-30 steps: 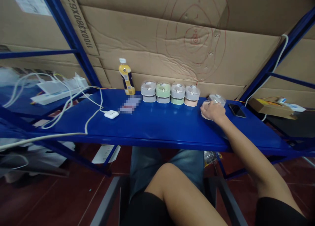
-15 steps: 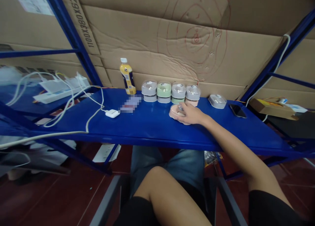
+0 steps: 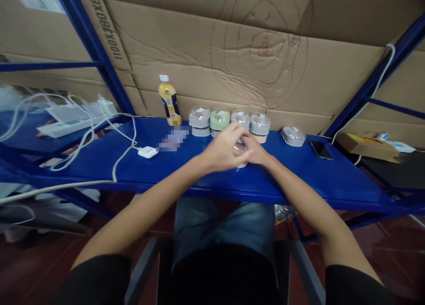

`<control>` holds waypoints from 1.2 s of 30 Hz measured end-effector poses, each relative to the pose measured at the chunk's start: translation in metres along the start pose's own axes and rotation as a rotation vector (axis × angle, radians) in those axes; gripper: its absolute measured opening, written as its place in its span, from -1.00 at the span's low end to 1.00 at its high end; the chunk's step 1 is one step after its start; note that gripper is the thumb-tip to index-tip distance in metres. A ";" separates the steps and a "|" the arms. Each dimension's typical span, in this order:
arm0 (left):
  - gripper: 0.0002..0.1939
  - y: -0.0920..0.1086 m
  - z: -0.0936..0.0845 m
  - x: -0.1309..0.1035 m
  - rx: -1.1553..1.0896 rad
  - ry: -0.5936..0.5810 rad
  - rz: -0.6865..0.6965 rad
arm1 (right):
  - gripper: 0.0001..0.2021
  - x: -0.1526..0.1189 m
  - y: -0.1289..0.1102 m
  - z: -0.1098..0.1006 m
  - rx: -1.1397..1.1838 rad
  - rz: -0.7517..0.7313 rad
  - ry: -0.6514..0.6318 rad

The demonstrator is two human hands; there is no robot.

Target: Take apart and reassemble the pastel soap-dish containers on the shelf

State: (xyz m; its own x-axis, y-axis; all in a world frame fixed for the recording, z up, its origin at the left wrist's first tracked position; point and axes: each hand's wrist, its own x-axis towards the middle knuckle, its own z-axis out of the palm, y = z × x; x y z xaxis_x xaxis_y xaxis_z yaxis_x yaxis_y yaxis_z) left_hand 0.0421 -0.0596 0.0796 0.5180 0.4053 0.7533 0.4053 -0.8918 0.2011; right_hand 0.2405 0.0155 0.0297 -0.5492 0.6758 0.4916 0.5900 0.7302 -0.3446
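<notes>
A small pink box with a clear lid rests on the blue shelf, mostly covered by both hands. My left hand curves over its left side, thumb stretched across the front. On its right side my right hand is wrapped round it, fingers partly hidden behind the left. Just behind stand stacked boxes with clear lids: a grey one, a green one, another grey one and a further grey one on a pink one.
A lone grey box and a phone lie to the right. Leftward are a yellow bottle, a white earphone case and white cables. The shelf's front edge runs above my lap.
My left hand has come up from my lap to the pink box. My right hand stays at the box, which has shifted very little.
</notes>
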 end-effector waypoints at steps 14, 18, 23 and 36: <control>0.00 -0.115 0.011 -0.033 -0.130 -0.487 -0.276 | -0.19 -0.037 0.032 -0.036 0.059 0.311 0.006; -0.15 -0.121 0.011 -0.041 -0.145 -0.471 -0.266 | -0.15 -0.043 0.048 -0.058 0.107 0.331 -0.123; -0.17 -0.118 0.011 -0.050 -0.122 -0.365 -0.334 | -0.04 -0.045 0.060 -0.064 0.162 0.381 -0.205; -0.41 -0.124 0.015 -0.053 -0.207 -0.248 -0.365 | -0.01 -0.043 0.065 -0.061 0.107 0.381 -0.206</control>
State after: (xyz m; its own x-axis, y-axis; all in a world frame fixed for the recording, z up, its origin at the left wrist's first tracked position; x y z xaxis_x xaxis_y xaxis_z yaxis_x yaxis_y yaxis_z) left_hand -0.0246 0.0322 0.0052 0.5444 0.7120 0.4434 0.4482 -0.6938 0.5637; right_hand 0.3390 0.0278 0.0351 -0.4174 0.8966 0.1478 0.7142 0.4242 -0.5568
